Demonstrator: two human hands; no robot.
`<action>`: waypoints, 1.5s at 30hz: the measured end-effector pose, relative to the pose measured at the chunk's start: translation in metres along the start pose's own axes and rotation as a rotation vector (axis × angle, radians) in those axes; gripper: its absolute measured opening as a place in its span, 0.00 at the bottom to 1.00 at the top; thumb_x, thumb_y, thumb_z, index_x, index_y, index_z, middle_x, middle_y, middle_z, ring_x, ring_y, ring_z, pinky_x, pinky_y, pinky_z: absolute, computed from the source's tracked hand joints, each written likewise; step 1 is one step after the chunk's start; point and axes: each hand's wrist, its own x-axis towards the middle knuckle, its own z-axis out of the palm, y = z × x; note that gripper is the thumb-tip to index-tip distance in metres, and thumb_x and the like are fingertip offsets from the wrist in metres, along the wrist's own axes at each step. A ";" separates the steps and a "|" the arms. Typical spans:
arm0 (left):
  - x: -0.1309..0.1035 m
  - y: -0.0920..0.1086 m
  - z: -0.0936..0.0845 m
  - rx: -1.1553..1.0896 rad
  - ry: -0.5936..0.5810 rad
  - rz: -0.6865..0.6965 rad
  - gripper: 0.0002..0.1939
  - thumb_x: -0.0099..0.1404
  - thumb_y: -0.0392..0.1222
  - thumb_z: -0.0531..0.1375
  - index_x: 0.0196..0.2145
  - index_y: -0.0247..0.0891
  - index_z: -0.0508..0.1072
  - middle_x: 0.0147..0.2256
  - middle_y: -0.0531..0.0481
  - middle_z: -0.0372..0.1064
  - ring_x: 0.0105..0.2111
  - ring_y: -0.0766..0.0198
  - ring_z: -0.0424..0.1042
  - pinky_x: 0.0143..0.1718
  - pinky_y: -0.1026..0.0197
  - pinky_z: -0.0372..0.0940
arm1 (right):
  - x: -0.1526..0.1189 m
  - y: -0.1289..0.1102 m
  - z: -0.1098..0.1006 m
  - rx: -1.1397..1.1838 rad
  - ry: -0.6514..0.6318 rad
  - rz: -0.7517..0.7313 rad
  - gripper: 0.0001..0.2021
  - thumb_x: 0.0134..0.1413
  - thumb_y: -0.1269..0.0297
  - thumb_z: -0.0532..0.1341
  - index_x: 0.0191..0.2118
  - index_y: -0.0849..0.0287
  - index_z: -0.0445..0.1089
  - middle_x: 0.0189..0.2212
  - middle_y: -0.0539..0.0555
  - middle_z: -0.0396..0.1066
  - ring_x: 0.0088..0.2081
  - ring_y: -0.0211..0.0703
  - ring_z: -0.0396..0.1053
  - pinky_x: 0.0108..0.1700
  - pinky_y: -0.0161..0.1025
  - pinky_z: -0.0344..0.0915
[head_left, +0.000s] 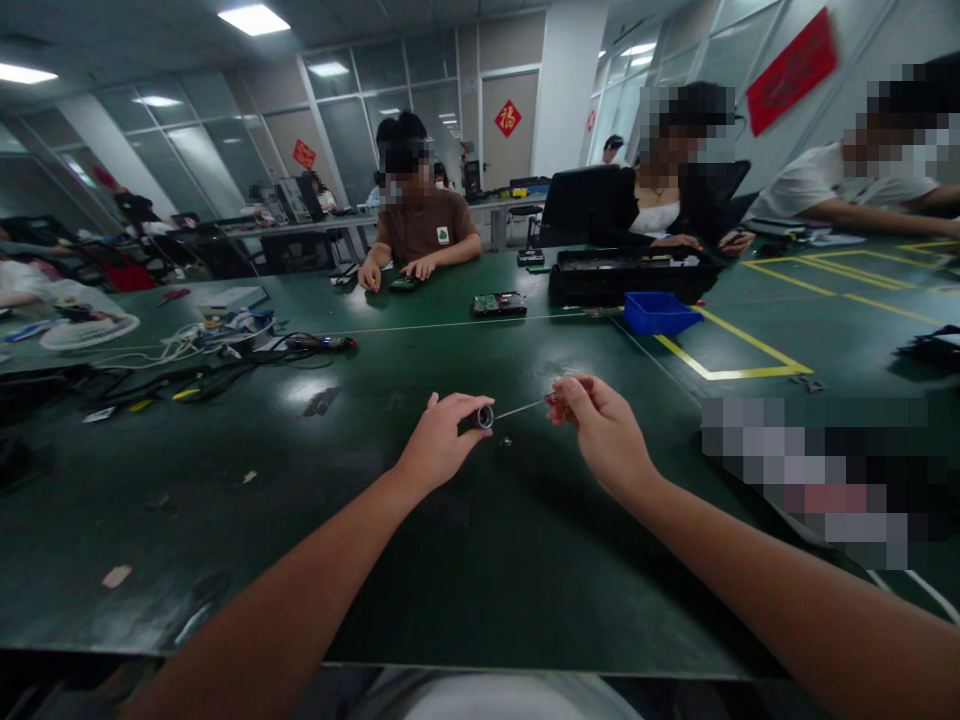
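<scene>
Between the thumb and fingers of my left hand point(444, 440) is a short dark cylinder point(485, 417), its round, light-rimmed end turned toward me. My right hand point(602, 430) is closed on a slim screwdriver point(519, 410); its thin metal shaft points left at the cylinder, and a bit of reddish handle shows at the fingertips. Whether the tip touches the cylinder cannot be made out. Just below the shaft, a small shiny part point(506, 441) lies on the green table point(450, 590).
Cables point(217, 350) and a black pen-like tool point(319, 342) lie left. Ahead are a circuit board device point(499, 304), a black case point(630, 278) and a blue bin point(660, 313). A blurred-out object point(817, 480) lies right. Several people sit across the table.
</scene>
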 end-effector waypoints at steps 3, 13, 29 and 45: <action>0.000 0.000 0.000 -0.003 0.002 -0.031 0.19 0.64 0.39 0.64 0.53 0.45 0.73 0.52 0.47 0.71 0.54 0.52 0.67 0.66 0.36 0.46 | -0.003 -0.005 0.000 -0.112 0.000 -0.056 0.14 0.66 0.51 0.55 0.40 0.57 0.70 0.29 0.51 0.71 0.31 0.42 0.70 0.38 0.44 0.68; -0.005 0.013 0.006 0.033 -0.134 -0.014 0.20 0.69 0.37 0.54 0.58 0.41 0.64 0.54 0.45 0.66 0.53 0.56 0.67 0.56 0.52 0.63 | -0.004 -0.013 -0.002 -0.120 0.129 -0.191 0.12 0.63 0.55 0.60 0.48 0.53 0.71 0.37 0.53 0.76 0.39 0.45 0.74 0.42 0.48 0.72; 0.033 0.058 0.060 0.461 -0.388 0.176 0.18 0.69 0.52 0.55 0.52 0.45 0.71 0.40 0.44 0.72 0.38 0.53 0.74 0.34 0.55 0.66 | -0.004 -0.014 -0.006 -0.101 0.103 -0.246 0.10 0.65 0.57 0.59 0.48 0.52 0.71 0.38 0.52 0.76 0.41 0.45 0.74 0.45 0.47 0.71; 0.024 0.000 -0.019 -0.449 -0.195 -0.381 0.13 0.65 0.44 0.57 0.44 0.39 0.76 0.35 0.46 0.71 0.26 0.66 0.66 0.24 0.64 0.57 | -0.007 -0.023 -0.004 -0.113 0.073 -0.213 0.10 0.65 0.57 0.58 0.45 0.54 0.71 0.35 0.52 0.75 0.37 0.44 0.74 0.42 0.45 0.71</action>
